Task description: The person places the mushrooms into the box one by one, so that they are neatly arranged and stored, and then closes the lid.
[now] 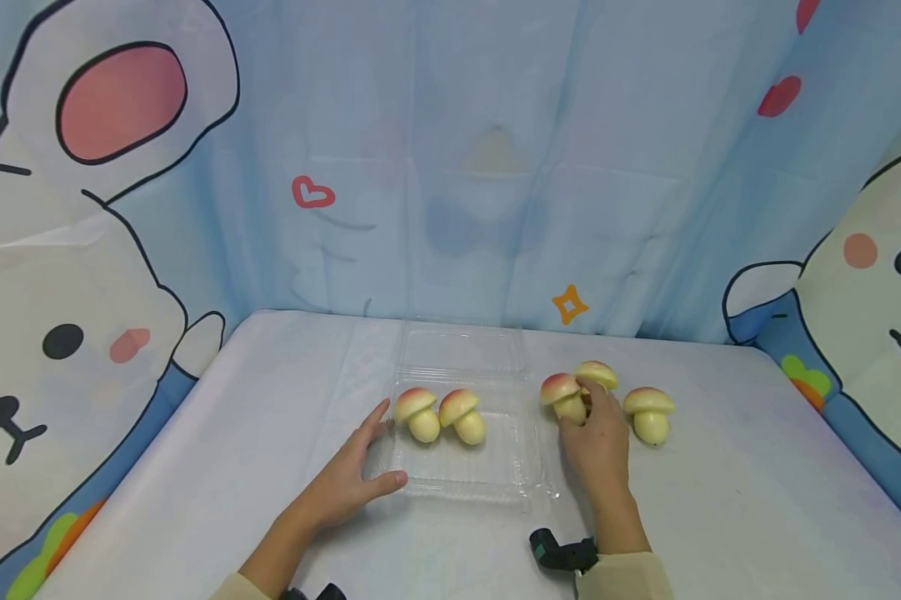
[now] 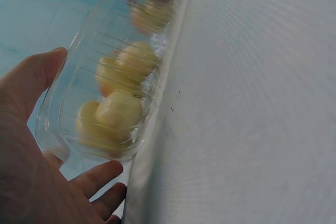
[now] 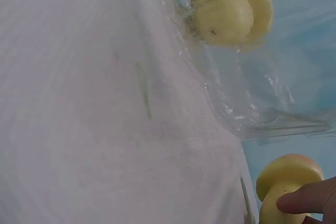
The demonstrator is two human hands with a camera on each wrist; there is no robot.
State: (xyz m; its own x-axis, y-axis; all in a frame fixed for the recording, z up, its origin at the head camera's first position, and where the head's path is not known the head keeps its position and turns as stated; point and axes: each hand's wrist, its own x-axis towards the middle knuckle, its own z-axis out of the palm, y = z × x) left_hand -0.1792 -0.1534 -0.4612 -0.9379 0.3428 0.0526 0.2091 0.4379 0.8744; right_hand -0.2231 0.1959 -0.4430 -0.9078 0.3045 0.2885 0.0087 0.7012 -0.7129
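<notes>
The left hand [image 1: 341, 485], fingers spread, touched the clear container [image 1: 458, 472]; two mushrooms [image 1: 423, 423] lay inside. The right hand [image 1: 598, 446] pinched another mushroom [image 1: 559, 390].

Clear box [image 1: 506, 446], mushrooms [image 1: 651, 417] on white table [image 1: 735, 508]

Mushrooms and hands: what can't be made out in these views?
Head: stem of the rear mushroom, mostly behind the right hand.
Left wrist: fine detail of the boxed mushrooms, blurred through clear plastic.
Right wrist: most of the right hand, cut off by frame edges.
</notes>
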